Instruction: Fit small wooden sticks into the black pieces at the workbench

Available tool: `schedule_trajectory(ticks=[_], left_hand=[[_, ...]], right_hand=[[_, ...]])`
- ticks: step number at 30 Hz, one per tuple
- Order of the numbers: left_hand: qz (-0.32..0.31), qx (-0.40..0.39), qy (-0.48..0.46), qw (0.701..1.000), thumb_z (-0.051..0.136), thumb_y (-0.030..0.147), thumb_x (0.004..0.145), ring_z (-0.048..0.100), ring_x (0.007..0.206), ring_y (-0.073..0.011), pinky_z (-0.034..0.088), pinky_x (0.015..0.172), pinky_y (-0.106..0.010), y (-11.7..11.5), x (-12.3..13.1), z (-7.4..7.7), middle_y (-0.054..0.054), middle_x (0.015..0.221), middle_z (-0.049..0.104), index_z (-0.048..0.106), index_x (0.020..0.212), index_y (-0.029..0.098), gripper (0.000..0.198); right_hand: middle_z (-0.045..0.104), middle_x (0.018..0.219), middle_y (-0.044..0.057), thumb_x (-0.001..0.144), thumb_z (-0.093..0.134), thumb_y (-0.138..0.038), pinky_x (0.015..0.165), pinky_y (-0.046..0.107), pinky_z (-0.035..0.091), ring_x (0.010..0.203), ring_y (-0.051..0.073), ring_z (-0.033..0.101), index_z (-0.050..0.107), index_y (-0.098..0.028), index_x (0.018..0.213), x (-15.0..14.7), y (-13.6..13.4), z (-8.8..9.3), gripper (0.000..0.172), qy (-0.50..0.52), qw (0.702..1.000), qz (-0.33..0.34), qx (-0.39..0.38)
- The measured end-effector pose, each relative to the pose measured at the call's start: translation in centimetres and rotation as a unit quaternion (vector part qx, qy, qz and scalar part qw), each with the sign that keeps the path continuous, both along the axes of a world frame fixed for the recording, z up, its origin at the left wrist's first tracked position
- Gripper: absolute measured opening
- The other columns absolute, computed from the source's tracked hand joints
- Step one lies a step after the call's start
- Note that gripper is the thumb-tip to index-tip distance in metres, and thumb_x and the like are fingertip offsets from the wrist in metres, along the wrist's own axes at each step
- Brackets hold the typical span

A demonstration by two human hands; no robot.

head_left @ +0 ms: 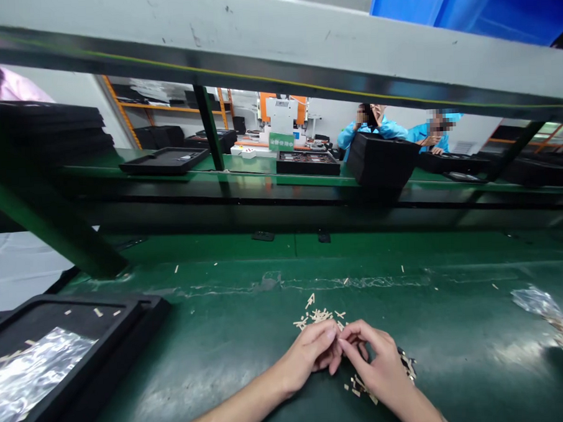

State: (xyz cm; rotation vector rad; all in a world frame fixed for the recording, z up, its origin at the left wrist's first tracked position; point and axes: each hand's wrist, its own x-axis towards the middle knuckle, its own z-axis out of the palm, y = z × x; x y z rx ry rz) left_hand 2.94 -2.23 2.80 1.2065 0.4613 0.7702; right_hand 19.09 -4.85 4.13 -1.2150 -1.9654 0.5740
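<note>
My left hand (313, 351) and my right hand (379, 362) meet fingertip to fingertip low on the green work surface (222, 338). Both are closed in a pinch around something too small to make out. Just beyond the fingers lies a loose heap of small tan pieces (316, 316). More of these pieces, with some darker ones, lie under and beside my right hand (407, 364).
A black tray (123, 323) with crinkled clear film (31, 368) sits at the near left. Clear plastic wrap (542, 305) lies at the right. A green conveyor (261, 174) beyond carries black trays and a black box (382, 160). Two people in blue sit across it.
</note>
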Motion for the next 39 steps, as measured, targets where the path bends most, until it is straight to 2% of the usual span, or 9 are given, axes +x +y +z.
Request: schedule_trajectory(ticks=[4,7,12,19,24,29,32,35,39], left_hand=[[-0.021,-0.037,-0.022,0.999,0.046,0.048,0.085,0.028,0.041,-0.0066,0.016,0.038,-0.019,0.22,0.11,-0.08,0.002,0.053,0.049,0.042,0.08,0.016,0.032],[0.011,-0.029,-0.014,0.999,0.05,0.049,0.083,0.029,0.041,-0.0058,0.017,0.038,-0.018,0.23,0.1,0.13,0.003,0.053,0.048,0.043,0.08,0.016,0.034],[0.104,0.003,0.026,0.994,0.054,0.047,0.082,0.038,0.047,-0.0064,0.027,0.044,-0.016,0.05,0.13,0.3,0.002,0.056,0.048,0.049,0.076,0.013,0.034],[0.168,0.066,0.094,0.979,0.056,0.04,0.082,0.047,0.059,-0.0104,0.036,0.056,-0.02,-0.03,0.18,0.28,-0.001,0.067,0.054,0.059,0.078,0.011,0.029],[0.178,0.14,0.164,0.96,0.051,0.035,0.086,0.05,0.066,-0.0129,0.036,0.059,-0.021,-0.07,0.02,0.32,-0.003,0.073,0.059,0.062,0.078,0.012,0.026],[0.199,0.159,0.169,0.952,0.052,0.03,0.086,0.05,0.064,-0.0122,0.035,0.057,-0.021,-0.13,-0.02,0.46,-0.004,0.074,0.061,0.066,0.082,0.013,0.023],[0.212,0.167,0.167,0.948,0.053,0.028,0.085,0.05,0.063,-0.0123,0.034,0.056,-0.021,-0.11,0.08,0.4,-0.004,0.074,0.062,0.068,0.083,0.013,0.022],[0.216,0.188,0.181,0.941,0.054,0.026,0.085,0.05,0.064,-0.0127,0.034,0.057,-0.021,-0.15,0.2,0.19,-0.004,0.073,0.062,0.068,0.082,0.014,0.019],[0.202,0.235,0.198,0.93,0.05,0.023,0.087,0.05,0.065,-0.013,0.036,0.061,-0.022,-0.31,0.16,0.23,-0.003,0.07,0.059,0.065,0.078,0.014,0.02]], right_hand=[[0.057,0.063,-0.004,0.089,0.051,-0.024,0.05,0.022,0.035,0.05,0.01,0.046,0.057,-0.02,0.082,0.05,-0.04,-0.18,0.01,-0.003,1.0,-0.002,0.008],[0.058,0.064,-0.004,0.089,0.051,-0.025,0.05,0.021,0.036,0.049,0.01,0.046,0.057,-0.021,0.086,0.02,-0.04,-0.2,0.008,0.006,1.0,-0.01,0.012],[0.06,0.067,-0.003,0.087,0.053,-0.025,0.048,0.02,0.038,0.051,0.01,0.048,0.054,-0.021,0.092,-0.34,-0.07,-0.04,0.007,0.007,1.0,-0.019,0.001],[0.058,0.066,-0.002,0.088,0.051,-0.027,0.048,0.021,0.037,0.048,0.011,0.046,0.056,-0.02,0.082,-0.34,0.07,-0.51,0.01,-0.015,0.996,-0.081,0.016],[0.056,0.062,-0.002,0.087,0.052,-0.026,0.049,0.022,0.037,0.048,0.012,0.045,0.057,-0.02,0.08,-0.25,0.07,-0.57,0.011,-0.029,0.996,-0.084,0.024],[0.055,0.063,-0.002,0.087,0.053,-0.027,0.048,0.022,0.039,0.048,0.012,0.047,0.059,-0.02,0.084,-0.36,0.01,-0.14,0.009,-0.023,0.994,-0.1,0.045],[0.059,0.069,0.001,0.088,0.053,-0.023,0.052,0.023,0.042,0.054,0.013,0.052,0.061,-0.02,0.085,-0.26,-0.05,0.0,0.008,-0.023,0.992,-0.082,0.088],[0.062,0.08,0.005,0.089,0.051,-0.017,0.061,0.026,0.046,0.069,0.016,0.057,0.061,-0.019,0.088,-0.09,-0.13,-0.11,0.011,-0.025,0.989,-0.046,0.137],[0.062,0.082,0.006,0.088,0.05,-0.013,0.068,0.03,0.047,0.076,0.018,0.059,0.06,-0.019,0.089,-0.02,-0.17,-0.29,0.012,-0.036,0.986,-0.031,0.158]])
